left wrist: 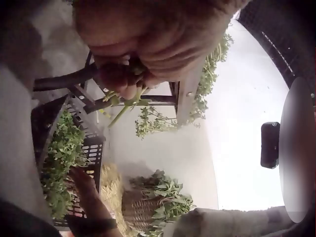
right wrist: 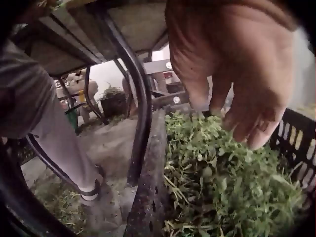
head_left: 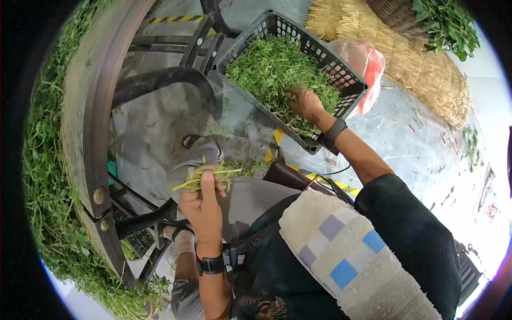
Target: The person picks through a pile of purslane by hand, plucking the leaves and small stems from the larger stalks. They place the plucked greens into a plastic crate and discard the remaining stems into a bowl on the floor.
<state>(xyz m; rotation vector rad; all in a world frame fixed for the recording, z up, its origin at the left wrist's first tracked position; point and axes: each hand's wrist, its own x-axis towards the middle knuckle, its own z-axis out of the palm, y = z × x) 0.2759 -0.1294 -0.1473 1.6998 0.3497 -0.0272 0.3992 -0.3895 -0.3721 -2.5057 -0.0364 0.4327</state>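
My left hand (head_left: 202,210) pinches a small bunch of leafy green stems (head_left: 186,184) between thumb and fingers, above the grey trouser leg. Light green stem ends (left wrist: 120,114) stick out past the fingers in the left wrist view. A black plastic crate (head_left: 248,97) with slotted sides holds a heap of small-leaved greens (head_left: 272,66). Over the near right part of that heap is my right hand (head_left: 308,105), its fingers pointing down. In the right wrist view the loosely bent fingertips (right wrist: 257,138) of this hand reach the top leaves, with nothing visible gripped.
A wooden table (head_left: 96,122) piled with greens (head_left: 50,176) stands at the left. Beside it is a dark curved chair frame (head_left: 165,80). Beyond the crate lie a red-and-white plastic bag (head_left: 370,64), straw bundles (head_left: 410,69) and a wicker basket (head_left: 392,13) with leafy plants (head_left: 448,26).
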